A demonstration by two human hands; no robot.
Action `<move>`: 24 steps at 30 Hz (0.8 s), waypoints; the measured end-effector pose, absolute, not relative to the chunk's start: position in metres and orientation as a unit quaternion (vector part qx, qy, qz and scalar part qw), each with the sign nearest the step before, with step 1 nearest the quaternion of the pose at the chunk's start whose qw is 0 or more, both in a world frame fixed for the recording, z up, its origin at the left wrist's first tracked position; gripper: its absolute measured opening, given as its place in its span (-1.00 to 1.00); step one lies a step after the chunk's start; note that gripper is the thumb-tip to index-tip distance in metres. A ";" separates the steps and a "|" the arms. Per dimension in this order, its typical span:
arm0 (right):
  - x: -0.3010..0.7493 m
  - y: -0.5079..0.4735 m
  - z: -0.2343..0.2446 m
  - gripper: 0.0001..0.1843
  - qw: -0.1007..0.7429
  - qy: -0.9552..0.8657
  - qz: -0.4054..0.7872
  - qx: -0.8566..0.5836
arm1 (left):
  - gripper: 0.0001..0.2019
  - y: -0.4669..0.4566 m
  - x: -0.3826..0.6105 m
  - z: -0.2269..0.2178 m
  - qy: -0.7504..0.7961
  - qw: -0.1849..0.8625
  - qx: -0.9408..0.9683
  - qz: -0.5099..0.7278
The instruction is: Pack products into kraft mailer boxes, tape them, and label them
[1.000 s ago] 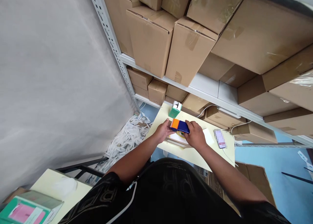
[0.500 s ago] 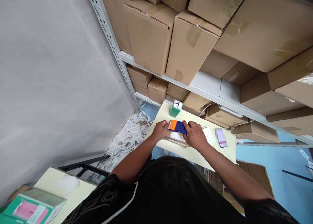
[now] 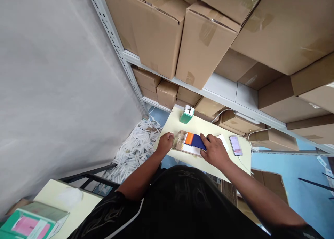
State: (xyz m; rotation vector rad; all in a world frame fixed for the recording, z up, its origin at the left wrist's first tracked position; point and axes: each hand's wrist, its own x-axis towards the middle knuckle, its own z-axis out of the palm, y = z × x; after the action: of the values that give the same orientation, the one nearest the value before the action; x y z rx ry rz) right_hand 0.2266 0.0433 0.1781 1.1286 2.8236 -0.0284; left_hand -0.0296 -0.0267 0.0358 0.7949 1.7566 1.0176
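Observation:
My right hand point(image 3: 214, 149) grips a flat dark-blue and orange tape dispenser point(image 3: 198, 141), its orange end facing left. Under the dispenser lies a small brown cardboard box point(image 3: 193, 150) with a white label on top. Just left of the box, my left hand point(image 3: 165, 144) is closed, thumb against fingers. A see-through strip, apparently clear tape point(image 3: 178, 140), shows between that hand and the dispenser's orange end. The strip's exact edges are hard to make out.
The small pale table point(image 3: 167, 127) also bears a green box point(image 3: 186, 115) and a phone point(image 3: 235, 145) with a cable. Shelving point(image 3: 221, 89) full of cartons stands ahead. White paper strips point(image 3: 130, 152) cover the floor at left. Another pale table point(image 3: 56, 197) holds a green-and-pink box point(image 3: 31, 225).
My left hand has moved left and down, away from the dispenser's orange end, and a clear strip now shows between them. My right hand and the dispenser have shifted slightly right.

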 end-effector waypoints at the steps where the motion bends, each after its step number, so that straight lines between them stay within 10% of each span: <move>1: 0.225 0.041 0.178 -0.24 0.052 0.929 -0.009 0.367 | -0.73 -0.029 -0.027 0.033 0.729 0.431 0.349 0.401; 13: 0.206 0.050 0.181 -0.25 0.078 0.921 -0.016 0.381 | -0.75 -0.016 -0.035 0.036 0.752 0.375 0.471 0.268; 19: 0.208 0.056 0.180 -0.23 0.079 0.919 -0.036 0.386 | 0.14 -0.009 -0.030 0.064 0.540 0.341 0.717 0.279; 24: 0.208 0.057 0.179 -0.25 0.078 0.921 -0.050 0.378 | 0.12 0.014 -0.020 0.073 0.521 0.354 0.731 0.261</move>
State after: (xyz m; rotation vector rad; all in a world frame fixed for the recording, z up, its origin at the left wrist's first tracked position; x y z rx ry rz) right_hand 0.2084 0.0574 0.1786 1.1308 2.7594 -0.1489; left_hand -0.0204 0.0138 0.0733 1.8904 1.3469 0.6753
